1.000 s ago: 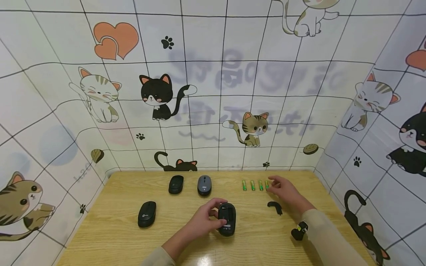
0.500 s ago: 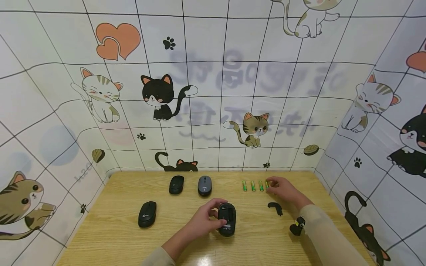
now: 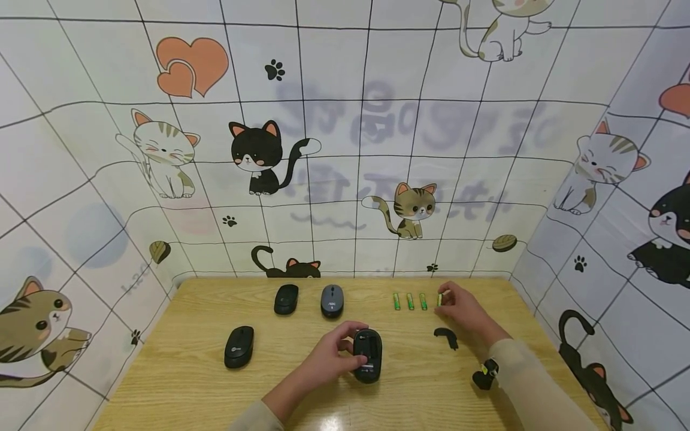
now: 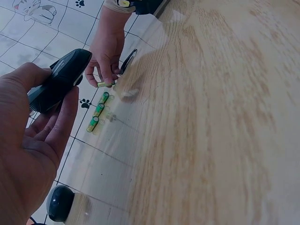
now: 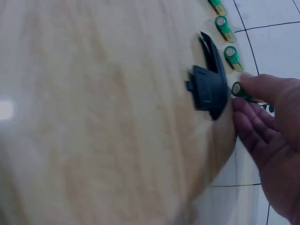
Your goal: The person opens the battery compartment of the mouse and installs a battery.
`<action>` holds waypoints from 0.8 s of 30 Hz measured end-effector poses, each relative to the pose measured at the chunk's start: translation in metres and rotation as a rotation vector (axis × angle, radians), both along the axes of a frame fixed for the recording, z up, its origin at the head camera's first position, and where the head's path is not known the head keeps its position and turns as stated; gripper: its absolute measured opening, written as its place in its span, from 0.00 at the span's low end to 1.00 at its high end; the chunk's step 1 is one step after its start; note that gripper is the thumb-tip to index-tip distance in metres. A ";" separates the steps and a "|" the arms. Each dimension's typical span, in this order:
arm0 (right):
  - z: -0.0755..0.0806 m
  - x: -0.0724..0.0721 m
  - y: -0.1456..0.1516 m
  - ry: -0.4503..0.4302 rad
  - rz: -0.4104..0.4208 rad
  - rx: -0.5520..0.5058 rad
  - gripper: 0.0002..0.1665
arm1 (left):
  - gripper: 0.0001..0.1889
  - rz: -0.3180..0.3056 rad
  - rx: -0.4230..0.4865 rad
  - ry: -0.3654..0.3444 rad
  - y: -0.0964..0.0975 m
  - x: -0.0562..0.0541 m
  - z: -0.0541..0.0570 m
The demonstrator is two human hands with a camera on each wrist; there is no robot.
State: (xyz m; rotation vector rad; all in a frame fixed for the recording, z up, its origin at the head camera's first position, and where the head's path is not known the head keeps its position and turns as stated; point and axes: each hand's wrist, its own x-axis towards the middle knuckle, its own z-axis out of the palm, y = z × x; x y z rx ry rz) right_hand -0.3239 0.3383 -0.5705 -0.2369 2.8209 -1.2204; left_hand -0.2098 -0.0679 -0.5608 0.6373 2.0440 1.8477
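In the head view my left hand (image 3: 330,353) grips a black computer mouse (image 3: 368,365), its underside with the uncovered battery slot facing up. Thumb and fingers hold it by its left edge; the left wrist view shows this mouse (image 4: 63,79) side-on. At the back right my right hand (image 3: 463,308) pinches a green battery (image 3: 439,299) between thumb and fingers. The right wrist view shows that battery (image 5: 240,90) end-on at the fingertips. Left of it, several like batteries (image 3: 410,301) lie in a row. A curved black battery cover (image 3: 446,336) lies in front of the right hand.
A black mouse (image 3: 286,299) and a grey mouse (image 3: 332,301) rest at the back of the wooden table (image 3: 188,335). Another black mouse (image 3: 239,347) sits further left and nearer. A cloth printed with cats (image 3: 334,149) hangs behind and along both sides.
My right hand has taken the rightmost battery and shifted it slightly right, apart from the row. The left hand and its mouse have stayed in place.
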 end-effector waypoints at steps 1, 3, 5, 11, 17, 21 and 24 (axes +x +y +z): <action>-0.002 0.001 0.000 0.023 -0.015 0.004 0.23 | 0.31 0.001 0.000 0.000 0.000 0.000 0.000; -0.006 0.004 0.000 0.073 -0.038 0.011 0.20 | 0.31 0.002 -0.002 0.002 0.000 0.000 0.000; -0.008 0.007 -0.002 0.114 -0.066 0.008 0.18 | 0.32 0.003 -0.004 0.002 0.000 -0.001 -0.001; -0.002 0.018 -0.011 0.174 -0.107 -0.035 0.21 | 0.31 0.001 0.001 -0.013 0.000 -0.001 -0.001; 0.015 0.031 -0.027 0.194 -0.101 -0.100 0.22 | 0.31 0.002 0.004 -0.014 0.000 -0.001 0.001; 0.026 0.040 -0.042 0.206 -0.057 -0.132 0.21 | 0.32 0.005 0.010 -0.005 0.001 -0.001 0.000; 0.031 0.047 -0.051 0.214 -0.018 -0.131 0.22 | 0.32 0.004 0.014 0.002 0.001 -0.001 0.000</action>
